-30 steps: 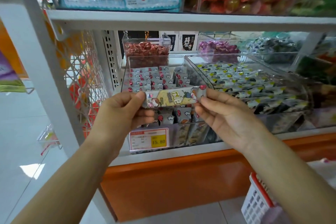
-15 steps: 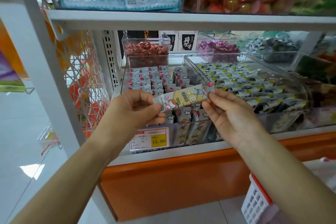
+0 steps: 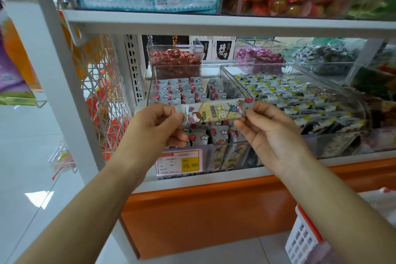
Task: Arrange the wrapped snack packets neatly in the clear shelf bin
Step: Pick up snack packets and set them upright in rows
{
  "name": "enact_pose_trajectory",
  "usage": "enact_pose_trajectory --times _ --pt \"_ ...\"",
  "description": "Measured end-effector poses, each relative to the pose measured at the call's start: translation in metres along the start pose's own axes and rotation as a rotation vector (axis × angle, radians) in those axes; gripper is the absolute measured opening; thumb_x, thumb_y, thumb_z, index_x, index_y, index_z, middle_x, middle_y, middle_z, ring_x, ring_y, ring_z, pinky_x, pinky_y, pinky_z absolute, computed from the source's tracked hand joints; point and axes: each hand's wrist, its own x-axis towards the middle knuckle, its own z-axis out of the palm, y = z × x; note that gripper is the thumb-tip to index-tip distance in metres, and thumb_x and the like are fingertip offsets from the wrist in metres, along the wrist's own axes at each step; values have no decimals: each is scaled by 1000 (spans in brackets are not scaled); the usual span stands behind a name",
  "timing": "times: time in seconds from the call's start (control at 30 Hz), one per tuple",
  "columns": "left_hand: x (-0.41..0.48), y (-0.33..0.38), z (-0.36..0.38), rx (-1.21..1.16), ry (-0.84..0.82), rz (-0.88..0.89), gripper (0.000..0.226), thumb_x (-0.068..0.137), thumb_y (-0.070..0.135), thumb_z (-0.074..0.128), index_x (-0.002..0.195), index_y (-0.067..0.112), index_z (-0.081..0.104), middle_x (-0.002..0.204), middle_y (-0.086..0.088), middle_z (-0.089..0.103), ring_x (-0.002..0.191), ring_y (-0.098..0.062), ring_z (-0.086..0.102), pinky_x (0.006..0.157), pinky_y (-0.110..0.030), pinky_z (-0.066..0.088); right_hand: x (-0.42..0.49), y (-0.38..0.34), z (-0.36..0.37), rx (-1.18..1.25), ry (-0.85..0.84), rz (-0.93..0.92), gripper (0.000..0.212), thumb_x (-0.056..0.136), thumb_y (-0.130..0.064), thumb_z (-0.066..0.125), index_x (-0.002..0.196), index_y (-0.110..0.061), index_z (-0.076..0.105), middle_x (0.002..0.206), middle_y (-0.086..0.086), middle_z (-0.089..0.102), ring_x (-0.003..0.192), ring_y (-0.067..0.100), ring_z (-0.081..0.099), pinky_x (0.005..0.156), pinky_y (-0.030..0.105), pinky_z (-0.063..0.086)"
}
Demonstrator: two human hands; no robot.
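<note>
Snack packet (image 3: 216, 111) ends sit partly under left hand (image 3: 156, 124), right hand (image 3: 272, 133).

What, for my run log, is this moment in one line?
left hand: pinches snack packet | right hand: pinches snack packet | clear bin: partly filled

Both my bare forearms reach forward and up, side by side. My left hand (image 3: 156, 126) shows its back to me, and its curled fingers and thumb pinch one end of a snack packet (image 3: 214, 111). My right hand (image 3: 274, 135) pinches the other end, with its palm turned toward me.
</note>
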Motion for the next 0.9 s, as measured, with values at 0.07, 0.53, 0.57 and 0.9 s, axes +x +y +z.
enact_pose_trajectory --times 0.07,0.53,0.57,0.9 --pt "0 0 1 -4 6 -15 16 94 13 48 81 6 55 55 5 62 56 -11 62 58 -22 56 -1 1 0 -34 -21 -18 21 88 11 47 81 -6 57 76 11 58 57 14 66 55 22 55" --pt "-1 3 1 -79 -35 7 10 93 2 48 89 7 55 74 -10 71 70 -22 70 58 -23 55 -5 1 1 -503 -113 -179 17 89 -2 57 94 -17 64 92 4 62 69 14 64 61 25 55" --pt "-1 3 1 -125 -34 -26 9 92 3 49 89 8 56 81 -11 71 75 -23 70 60 -24 55 -5 2 1 -546 -118 -204 22 88 2 56 96 -18 63 98 6 61 76 15 66 65 26 56" --pt "-4 5 1 84 4 58 25 87 14 58 112 19 61 100 -5 67 75 -11 71 65 -15 54 -13 2 6 -775 -257 -357 16 85 -12 65 89 -26 70 79 -18 70 77 -4 65 63 8 48"
